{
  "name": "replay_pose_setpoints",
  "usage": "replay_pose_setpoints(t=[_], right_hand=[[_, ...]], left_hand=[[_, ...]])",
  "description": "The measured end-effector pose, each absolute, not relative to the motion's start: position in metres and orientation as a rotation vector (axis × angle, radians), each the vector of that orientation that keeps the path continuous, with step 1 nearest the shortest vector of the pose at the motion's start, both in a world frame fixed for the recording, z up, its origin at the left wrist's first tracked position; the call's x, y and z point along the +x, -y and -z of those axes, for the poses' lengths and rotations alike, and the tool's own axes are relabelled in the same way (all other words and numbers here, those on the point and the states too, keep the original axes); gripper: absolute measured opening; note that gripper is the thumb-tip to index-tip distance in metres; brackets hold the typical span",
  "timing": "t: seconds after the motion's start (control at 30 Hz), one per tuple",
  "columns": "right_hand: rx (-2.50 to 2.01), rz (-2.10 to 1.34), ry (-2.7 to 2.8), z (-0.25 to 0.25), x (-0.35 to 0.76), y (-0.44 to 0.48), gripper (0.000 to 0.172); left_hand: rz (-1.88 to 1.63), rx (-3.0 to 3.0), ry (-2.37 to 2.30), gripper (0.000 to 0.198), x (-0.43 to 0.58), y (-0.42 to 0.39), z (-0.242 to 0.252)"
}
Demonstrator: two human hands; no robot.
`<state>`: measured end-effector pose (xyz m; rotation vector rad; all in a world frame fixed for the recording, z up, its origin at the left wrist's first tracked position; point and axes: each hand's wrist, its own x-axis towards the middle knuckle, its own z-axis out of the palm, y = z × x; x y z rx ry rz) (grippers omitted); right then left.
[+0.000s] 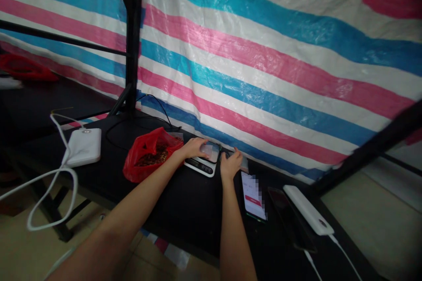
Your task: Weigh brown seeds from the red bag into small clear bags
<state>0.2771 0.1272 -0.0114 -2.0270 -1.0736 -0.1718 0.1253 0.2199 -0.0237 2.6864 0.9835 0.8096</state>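
Note:
My left hand (pixel 194 147) rests on a small clear bag (pixel 208 151) lying on top of a small white scale (pixel 203 164) on the black table (pixel 184 202). My right hand (pixel 231 164) sits just right of the scale, fingers curled on a small flat thing (pixel 243 162) at the foot of the striped tarp; what it is cannot be told. A red plastic bag (pixel 148 153) holding brownish pieces lies open just left of the scale.
A lit phone (pixel 253 195) lies by my right wrist, a dark phone (pixel 283 210) and a white power bank (pixel 308 209) with cable further right. Another white power bank (pixel 83 146) with looped cable sits at left. A black frame post (pixel 133 39) stands behind.

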Motion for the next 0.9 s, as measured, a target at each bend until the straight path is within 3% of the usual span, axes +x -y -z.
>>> replay_pose_setpoints(t=[0.1, 0.3, 0.43, 0.73, 0.9], right_hand=[[-1.944, 0.185, 1.268, 0.0, 0.268, -0.125, 0.033], [-1.833, -0.333, 1.342, 0.006, 0.266, -0.134, 0.031], [-1.548, -0.439, 1.307, 0.019, 0.275, -0.144, 0.026], [-1.248, -0.767, 1.088, 0.017, 0.27, -0.148, 0.041], [-1.246, -0.878, 1.025, 0.012, 0.27, -0.144, 0.042]], left_hand=[[-0.896, 2.723, -1.007, 0.075, 0.127, -0.215, 0.022], [-0.927, 2.776, -1.024, 0.066, 0.132, -0.195, 0.012], [-0.96, 2.766, -1.039, 0.066, 0.136, -0.188, 0.008], [-1.001, 2.794, -1.029, 0.056, 0.132, -0.181, 0.001], [-1.036, 2.821, -1.01, 0.054, 0.129, -0.181, 0.002]])
